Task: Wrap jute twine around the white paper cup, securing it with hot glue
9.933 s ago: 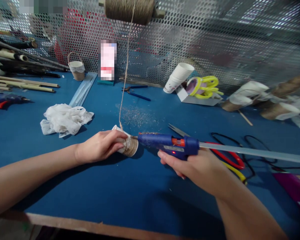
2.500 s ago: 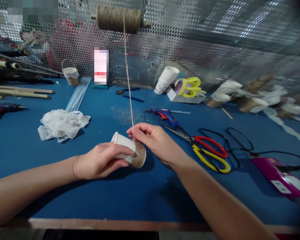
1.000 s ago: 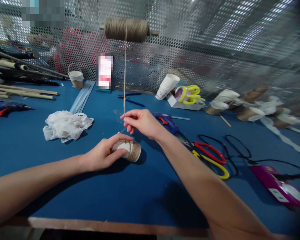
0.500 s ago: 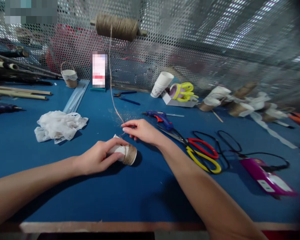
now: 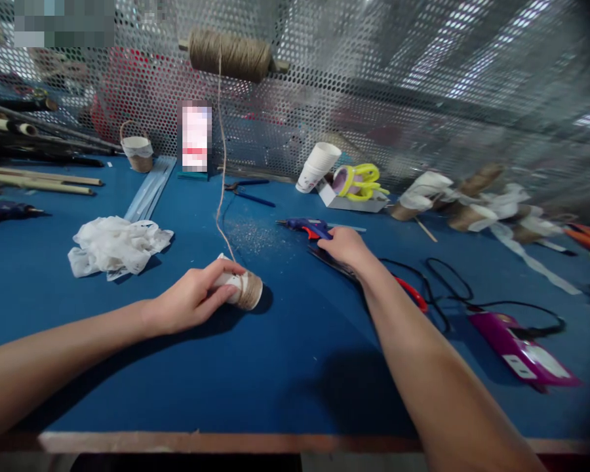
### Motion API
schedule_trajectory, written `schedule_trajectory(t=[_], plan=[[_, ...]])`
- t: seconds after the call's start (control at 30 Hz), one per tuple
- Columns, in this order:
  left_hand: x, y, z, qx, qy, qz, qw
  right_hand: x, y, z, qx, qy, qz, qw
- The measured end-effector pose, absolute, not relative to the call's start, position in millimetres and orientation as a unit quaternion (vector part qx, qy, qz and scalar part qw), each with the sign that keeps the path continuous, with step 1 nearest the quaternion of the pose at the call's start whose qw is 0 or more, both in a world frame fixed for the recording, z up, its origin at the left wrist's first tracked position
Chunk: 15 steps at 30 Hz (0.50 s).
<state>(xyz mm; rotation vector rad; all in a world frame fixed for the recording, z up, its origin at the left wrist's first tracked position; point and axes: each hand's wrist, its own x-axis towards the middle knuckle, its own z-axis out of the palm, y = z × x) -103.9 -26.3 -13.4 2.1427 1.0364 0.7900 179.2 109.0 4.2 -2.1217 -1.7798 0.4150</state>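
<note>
My left hand [image 5: 191, 296] is closed around a white paper cup [image 5: 231, 278] lying on its side. Brown twine [image 5: 250, 293] wraps the cup near its right end. From the cup, a loose strand [image 5: 221, 210] runs up to a twine spool [image 5: 230, 56] mounted on the mesh. Farther right, my right hand [image 5: 345, 248] has its fingers around the handle of a blue hot glue gun [image 5: 301, 225], which lies on the table with its nozzle to the left. Scissors [image 5: 412, 293] lie partly hidden under my right wrist and forearm.
A crumpled white lace bundle [image 5: 118, 246] lies left. Pliers [image 5: 250, 191], stacked paper cups [image 5: 318, 167] and a small white box [image 5: 351, 198] stand behind. At right are a purple power strip [image 5: 524, 347], black cords and twine-wrapped cups [image 5: 408, 208]. Wooden sticks [image 5: 44, 183] lie far left.
My right hand has let go of the twine and moved right to the glue gun. The strand now hangs slacker. My left hand and the cup have shifted slightly up and left.
</note>
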Motion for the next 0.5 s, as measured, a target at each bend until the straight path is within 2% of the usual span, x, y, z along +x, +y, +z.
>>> schedule_trajectory(t=[0.13, 0.2, 0.23, 0.33, 0.5], plan=[[-106, -23, -13, 0.803, 0.414, 0.295, 0.31, 178, 91, 13, -0.73, -0.611, 0.166, 0.255], [-106, -22, -13, 0.798, 0.43, 0.286, 0.311, 177, 74, 23, -0.694, -0.609, 0.218, 0.316], [-106, -22, -13, 0.797, 0.434, 0.282, 0.312, 176, 64, 29, -0.646, -0.6, 0.298, 0.366], [-106, -22, -12, 0.798, 0.431, 0.282, 0.314, 172, 35, 44, -0.602, -0.604, 0.395, 0.342], [-106, -22, -12, 0.799, 0.427, 0.298, 0.301, 158, 3, 51, -0.527, -0.684, 0.42, 0.278]])
